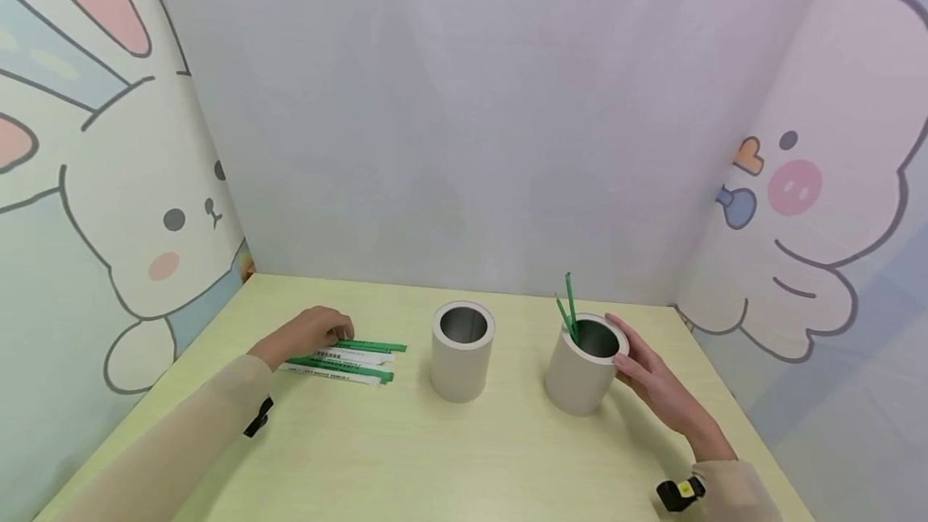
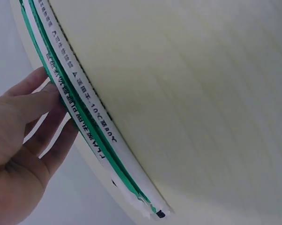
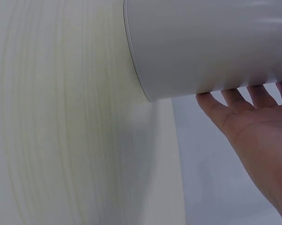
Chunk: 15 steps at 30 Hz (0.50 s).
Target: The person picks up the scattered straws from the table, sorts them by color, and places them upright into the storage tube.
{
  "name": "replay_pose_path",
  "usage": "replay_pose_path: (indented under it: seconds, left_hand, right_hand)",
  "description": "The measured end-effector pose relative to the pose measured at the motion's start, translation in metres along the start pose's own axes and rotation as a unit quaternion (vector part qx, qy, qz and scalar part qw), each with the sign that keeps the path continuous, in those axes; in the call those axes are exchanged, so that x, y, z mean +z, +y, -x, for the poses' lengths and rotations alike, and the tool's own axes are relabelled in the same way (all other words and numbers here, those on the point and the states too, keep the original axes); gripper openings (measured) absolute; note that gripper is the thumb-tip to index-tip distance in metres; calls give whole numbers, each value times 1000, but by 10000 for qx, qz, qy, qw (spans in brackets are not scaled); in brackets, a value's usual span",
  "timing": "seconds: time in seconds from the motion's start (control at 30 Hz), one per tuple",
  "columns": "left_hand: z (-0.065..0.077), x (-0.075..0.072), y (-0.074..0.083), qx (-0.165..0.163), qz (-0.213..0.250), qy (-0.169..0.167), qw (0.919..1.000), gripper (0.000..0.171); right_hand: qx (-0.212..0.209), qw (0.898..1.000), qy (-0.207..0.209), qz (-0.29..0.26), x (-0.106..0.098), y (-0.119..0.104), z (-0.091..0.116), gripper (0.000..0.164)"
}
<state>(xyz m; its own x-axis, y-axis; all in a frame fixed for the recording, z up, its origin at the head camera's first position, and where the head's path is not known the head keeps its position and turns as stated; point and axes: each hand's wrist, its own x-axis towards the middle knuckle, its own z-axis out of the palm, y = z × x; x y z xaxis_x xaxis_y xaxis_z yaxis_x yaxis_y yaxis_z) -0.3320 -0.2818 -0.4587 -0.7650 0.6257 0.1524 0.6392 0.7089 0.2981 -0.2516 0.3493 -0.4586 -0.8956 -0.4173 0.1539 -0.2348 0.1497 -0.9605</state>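
Several thin straws in green and white printed wrappers lie side by side at the left of the table. My left hand is at the far side of this row, its thumb and fingers pinching a green-wrapped straw; the left wrist view shows the fingertips partly hidden behind the green wrapper. At the right, my right hand holds a white cylindrical cup, thumb on the near side and fingers on the far side. Two green straws stand in this cup, leaning against its rim.
A second white cup stands upright between the straws and the right-hand cup. Pale cloth closes off the table's back edge, and cartoon-printed panels flank both sides. The table is light yellow wood.
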Motion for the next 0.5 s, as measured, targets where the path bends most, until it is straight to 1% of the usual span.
replay_pose_path:
  seconds: [0.13, 0.23, 0.37, 0.43, 0.5]
  left_hand:
    - [-1, 0, 0, -61, -49, -45, 10000, 29]
    - [1, 0, 1, -19, -100, -6, 9999, 30]
    - [3, 1, 0, 74, -112, 254, 9996, 28]
    - [3, 0, 1, 69, -70, 432, 9990, 27]
    - [3, -4, 5, 27, 39, 629, 9980, 26]
  right_hand:
    - [-49, 10000, -30, -44, 0, 2, 1, 64]
    - [-46, 10000, -17, -36, 0, 3, 1, 64]
    - [-24, 10000, 34, 13, 0, 2, 0, 63]
    - [-23, 10000, 43, 34, 0, 2, 0, 63]
    - [-31, 10000, 51, 29, 0, 1, 1, 63]
